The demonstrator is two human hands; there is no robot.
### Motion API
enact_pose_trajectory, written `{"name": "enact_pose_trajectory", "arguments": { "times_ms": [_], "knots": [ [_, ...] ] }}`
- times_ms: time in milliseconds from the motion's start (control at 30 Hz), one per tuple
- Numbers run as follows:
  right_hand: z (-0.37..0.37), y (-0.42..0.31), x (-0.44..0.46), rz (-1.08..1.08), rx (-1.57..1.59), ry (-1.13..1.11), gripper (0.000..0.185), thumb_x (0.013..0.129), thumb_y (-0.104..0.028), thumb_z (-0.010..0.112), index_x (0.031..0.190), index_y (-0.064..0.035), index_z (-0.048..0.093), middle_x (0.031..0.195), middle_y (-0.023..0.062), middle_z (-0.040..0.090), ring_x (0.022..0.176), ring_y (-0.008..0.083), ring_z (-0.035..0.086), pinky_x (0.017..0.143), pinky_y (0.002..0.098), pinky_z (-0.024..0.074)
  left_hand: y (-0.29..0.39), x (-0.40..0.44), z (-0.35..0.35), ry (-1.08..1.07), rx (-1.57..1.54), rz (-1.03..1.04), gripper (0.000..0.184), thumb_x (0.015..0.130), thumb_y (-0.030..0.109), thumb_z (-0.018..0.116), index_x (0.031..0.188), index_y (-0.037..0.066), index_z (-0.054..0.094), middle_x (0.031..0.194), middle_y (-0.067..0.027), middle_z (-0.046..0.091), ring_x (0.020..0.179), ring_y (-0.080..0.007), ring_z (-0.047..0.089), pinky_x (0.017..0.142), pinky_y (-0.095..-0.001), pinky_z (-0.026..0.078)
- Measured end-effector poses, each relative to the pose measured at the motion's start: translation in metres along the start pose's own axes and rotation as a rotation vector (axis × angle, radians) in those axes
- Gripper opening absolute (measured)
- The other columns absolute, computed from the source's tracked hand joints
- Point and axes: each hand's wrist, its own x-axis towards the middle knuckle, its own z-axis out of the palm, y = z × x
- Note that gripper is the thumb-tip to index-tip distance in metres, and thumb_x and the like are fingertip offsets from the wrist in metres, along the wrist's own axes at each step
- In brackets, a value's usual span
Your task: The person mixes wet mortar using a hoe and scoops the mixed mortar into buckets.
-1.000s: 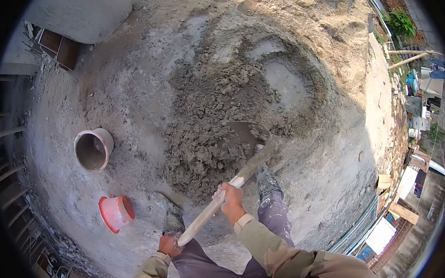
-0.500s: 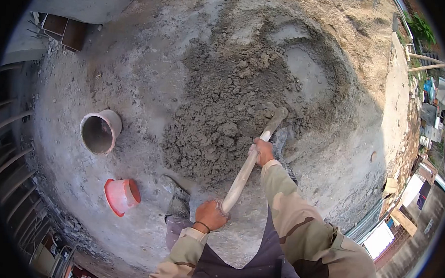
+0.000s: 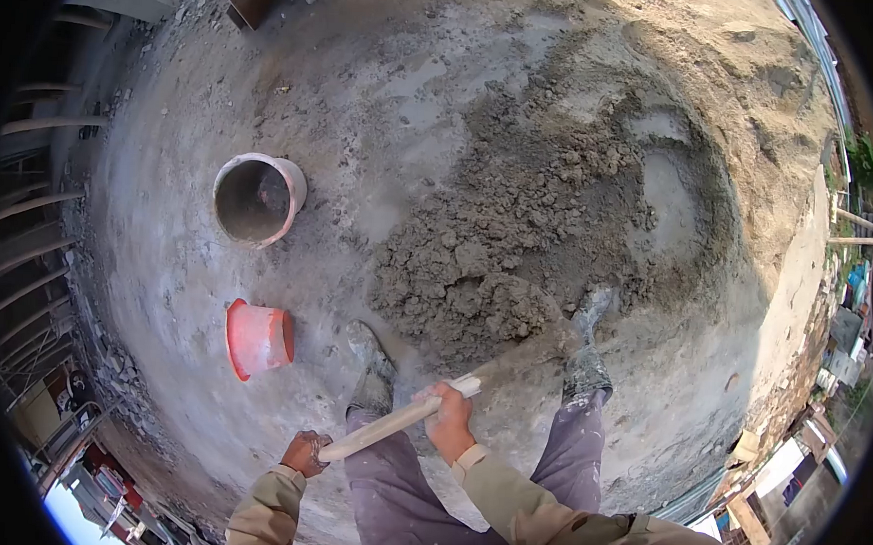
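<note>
A shovel (image 3: 381, 434) lies slantwise across my legs, its pale wooden handle low on the left and its blurred, mud-coloured blade up to the right. My left hand (image 3: 306, 453) is closed round the handle's end, beside my left leg. Farther along, my right hand (image 3: 451, 424) grips the shaft between my knees. The blade is at the near edge of a heap of wet grey mortar (image 3: 497, 236), by my right boot (image 3: 588, 362). Exactly how much mortar it carries I cannot tell.
Left of the heap stands a mortar-stained bucket (image 3: 294, 193), and nearer me a red-rimmed bucket (image 3: 263, 335) lies on its side. My left boot (image 3: 372, 372) is on the rough ground. Sand (image 3: 756, 101) rises at the far right; wooden poles (image 3: 35, 201) line the left.
Both hands have swung the shovel back to the left and toward me; its blade has come from inside the heap to the near edge. My view has shifted left.
</note>
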Motion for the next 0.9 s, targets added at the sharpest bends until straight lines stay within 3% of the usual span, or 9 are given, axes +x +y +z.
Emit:
{"name": "enact_pose_trajectory", "arguments": {
  "times_ms": [233, 367, 433, 533, 667, 700, 733, 867, 900],
  "knots": [
    [0.011, 0.053, -0.077, -0.119, 0.005, -0.153, 0.023, 0.081, 0.012, 0.056, 0.092, -0.0076, 0.052, 0.085, 0.0099, 0.059, 0.083, 0.0267, 0.062, 0.084, 0.0493, 0.0538, -0.059, -0.02, 0.027, 0.145, -0.133, 0.059, 0.015, 0.07, 0.014, 0.072, 0.084, 0.011, 0.066, 0.085, -0.0084, 0.067, 0.085, -0.0319, 0.06, 0.078, -0.0419, 0.05],
    [-0.001, 0.072, -0.069, -0.29, -0.326, -0.264, 0.021, 0.084, 0.01, 0.059, 0.092, -0.0082, 0.053, 0.085, 0.0088, 0.06, 0.082, 0.0269, 0.063, 0.087, 0.0509, 0.0538, -0.07, -0.053, 0.051, 0.159, -0.163, 0.018, 0.015, 0.07, 0.015, 0.073, 0.082, 0.011, 0.065, 0.082, -0.0089, 0.067, 0.083, -0.0311, 0.061, 0.076, -0.0419, 0.051],
    [0.018, 0.059, -0.044, -0.074, -0.094, -0.139, 0.017, 0.084, 0.007, 0.06, 0.09, -0.0073, 0.053, 0.083, 0.0085, 0.059, 0.076, 0.0273, 0.062, 0.08, 0.0535, 0.0549, -0.043, -0.064, 0.023, 0.088, -0.116, -0.058, 0.018, 0.068, 0.021, 0.075, 0.082, 0.012, 0.068, 0.08, -0.0095, 0.068, 0.08, -0.0323, 0.063, 0.075, -0.0421, 0.052],
    [0.041, 0.016, 0.094, 0.125, -0.266, 0.103, 0.009, 0.08, -0.004, 0.06, 0.084, -0.0061, 0.052, 0.066, 0.0078, 0.049, 0.054, 0.0266, 0.05, 0.06, 0.0489, 0.0502, 0.047, -0.015, -0.009, 0.119, -0.142, -0.312, 0.024, 0.066, 0.03, 0.078, 0.08, 0.011, 0.072, 0.078, -0.0121, 0.07, 0.078, -0.035, 0.067, 0.073, -0.044, 0.054],
    [0.073, -0.037, 0.151, 0.124, -0.491, 0.119, 0.004, 0.08, -0.005, 0.057, 0.08, -0.0054, 0.053, 0.061, 0.0062, 0.047, 0.05, 0.024, 0.048, 0.05, 0.0447, 0.0441, 0.142, 0.045, -0.017, 0.123, -0.357, -0.606, 0.034, 0.072, 0.039, 0.077, 0.084, 0.007, 0.074, 0.08, -0.0202, 0.071, 0.079, -0.0381, 0.07, 0.074, -0.0474, 0.056],
    [0.078, -0.036, 0.152, -0.048, -0.601, 0.111, 0.002, 0.081, -0.005, 0.056, 0.08, -0.0051, 0.054, 0.061, 0.0059, 0.048, 0.049, 0.0227, 0.048, 0.048, 0.0426, 0.0433, 0.144, 0.06, -0.01, 0.105, -0.417, -0.611, 0.036, 0.073, 0.04, 0.077, 0.085, 0.006, 0.073, 0.082, -0.0224, 0.071, 0.079, -0.0386, 0.07, 0.073, -0.047, 0.057],
    [0.087, -0.041, 0.152, -0.236, -0.699, 0.097, 0.002, 0.082, -0.005, 0.055, 0.08, -0.0049, 0.055, 0.062, 0.0056, 0.049, 0.049, 0.0214, 0.047, 0.046, 0.0405, 0.0424, 0.161, 0.057, 0.003, 0.081, -0.462, -0.575, 0.037, 0.074, 0.041, 0.077, 0.086, 0.006, 0.073, 0.08, -0.0219, 0.071, 0.077, -0.0387, 0.07, 0.071, -0.0467, 0.057],
    [0.087, -0.071, 0.043, -0.2, -0.84, 0.046, 0.01, 0.077, 0.006, 0.06, 0.084, 0.0029, 0.053, 0.06, 0.009, 0.05, 0.041, 0.022, 0.049, 0.037, 0.0401, 0.0407, 0.232, 0.023, 0.071, 0.099, -0.852, -0.286, 0.039, 0.079, 0.045, 0.074, 0.083, 0.006, 0.073, 0.072, -0.0213, 0.069, 0.072, -0.0382, 0.07, 0.067, -0.0466, 0.056],
    [0.088, -0.08, 0.027, -0.202, -0.844, 0.064, 0.01, 0.077, 0.006, 0.06, 0.084, 0.0029, 0.053, 0.06, 0.009, 0.05, 0.041, 0.022, 0.049, 0.037, 0.0401, 0.0407, 0.236, 0.029, 0.095, -0.044, -0.909, -0.09, 0.046, 0.081, 0.047, 0.072, 0.091, 0.003, 0.072, 0.076, -0.0222, 0.069, 0.075, -0.0392, 0.07, 0.069, -0.0471, 0.056]
  ]
}}
